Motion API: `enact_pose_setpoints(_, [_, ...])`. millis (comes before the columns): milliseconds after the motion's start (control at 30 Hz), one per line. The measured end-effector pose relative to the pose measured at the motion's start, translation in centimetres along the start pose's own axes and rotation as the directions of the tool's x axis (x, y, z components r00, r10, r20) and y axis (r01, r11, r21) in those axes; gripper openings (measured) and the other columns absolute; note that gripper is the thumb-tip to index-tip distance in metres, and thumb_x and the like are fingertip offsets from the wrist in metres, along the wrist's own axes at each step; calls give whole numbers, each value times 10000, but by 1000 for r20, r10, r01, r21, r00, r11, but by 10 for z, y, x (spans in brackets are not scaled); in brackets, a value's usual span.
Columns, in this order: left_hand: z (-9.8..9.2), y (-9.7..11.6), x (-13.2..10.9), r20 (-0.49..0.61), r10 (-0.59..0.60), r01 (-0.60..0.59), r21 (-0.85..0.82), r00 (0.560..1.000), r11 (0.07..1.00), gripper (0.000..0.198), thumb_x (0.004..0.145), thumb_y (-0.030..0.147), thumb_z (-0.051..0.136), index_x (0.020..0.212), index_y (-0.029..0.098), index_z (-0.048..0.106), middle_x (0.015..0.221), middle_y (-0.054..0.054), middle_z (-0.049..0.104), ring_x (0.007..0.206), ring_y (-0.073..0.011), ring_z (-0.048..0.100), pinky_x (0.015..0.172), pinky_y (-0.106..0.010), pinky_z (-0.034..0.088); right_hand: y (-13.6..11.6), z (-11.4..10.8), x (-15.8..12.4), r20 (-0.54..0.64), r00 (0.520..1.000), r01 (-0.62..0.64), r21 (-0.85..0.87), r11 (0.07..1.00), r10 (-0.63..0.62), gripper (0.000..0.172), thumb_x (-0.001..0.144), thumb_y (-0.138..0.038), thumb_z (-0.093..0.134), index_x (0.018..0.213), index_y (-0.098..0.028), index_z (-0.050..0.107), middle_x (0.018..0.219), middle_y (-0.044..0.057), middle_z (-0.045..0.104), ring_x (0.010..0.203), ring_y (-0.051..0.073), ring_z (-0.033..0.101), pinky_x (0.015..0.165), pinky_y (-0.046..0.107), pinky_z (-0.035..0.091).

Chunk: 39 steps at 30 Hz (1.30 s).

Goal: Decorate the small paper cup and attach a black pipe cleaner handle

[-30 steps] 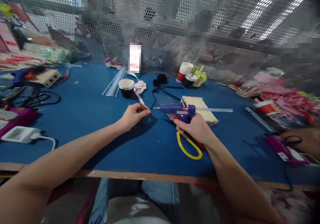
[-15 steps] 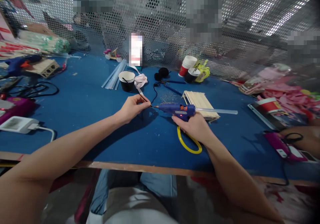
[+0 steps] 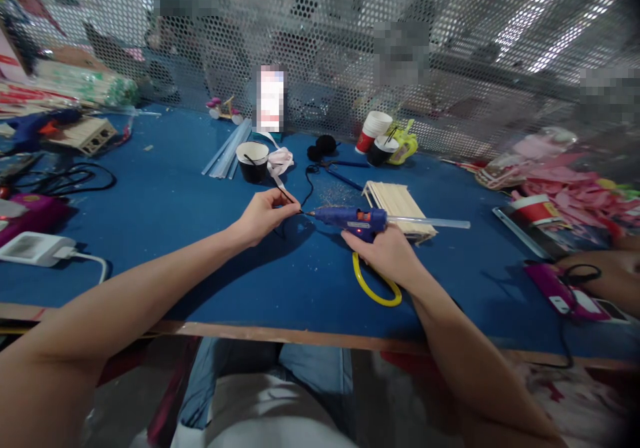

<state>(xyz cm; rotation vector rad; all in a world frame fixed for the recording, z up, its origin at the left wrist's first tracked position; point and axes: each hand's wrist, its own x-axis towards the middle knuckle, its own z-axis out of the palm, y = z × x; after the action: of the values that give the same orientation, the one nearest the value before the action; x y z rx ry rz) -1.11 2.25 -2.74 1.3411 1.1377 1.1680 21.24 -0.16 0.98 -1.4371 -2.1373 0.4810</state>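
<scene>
My left hand [image 3: 270, 215] pinches a thin black cord [image 3: 285, 195] between thumb and fingers, its end at the fingertips. My right hand [image 3: 385, 248] is wrapped round the handle of a blue glue gun [image 3: 350, 219], whose nozzle points left and meets or nearly meets the cord end. A clear glue stick [image 3: 430, 223] juts from the gun's back. Behind the gun lies a small rack of pale wooden sticks [image 3: 397, 201]. Just beyond my left hand stand a black paper cup [image 3: 253, 168] and a white ribbon [image 3: 280, 161].
Loose glue sticks [image 3: 227, 151], black yarn balls [image 3: 325, 147], scissors [image 3: 345, 178] and stacked cups [image 3: 374, 131] lie farther back, before a perforated metal screen [image 3: 310, 95]. A yellow loop [image 3: 375, 291] rests below my right hand. Purple power strips [image 3: 565, 291] sit at both sides; another person's arm [image 3: 600, 268] shows at right.
Both hands hold nearly the same pose, with the glue gun's nozzle still at the cord end. The whole view has shifted very slightly.
</scene>
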Motion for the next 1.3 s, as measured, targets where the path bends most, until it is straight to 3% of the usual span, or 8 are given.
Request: enact_pose_setpoints(1300, [-4,-1,3,-3,32,-32,-42,999,999,210,675,317,636,747,131,571,644,10,538,434,-21,343,398,-180,233,0,-3,0,-3,1000,-3,-40,999,3,217,744,-361,536,615,-186,534,509,26,557,601,202,582,535,293,424])
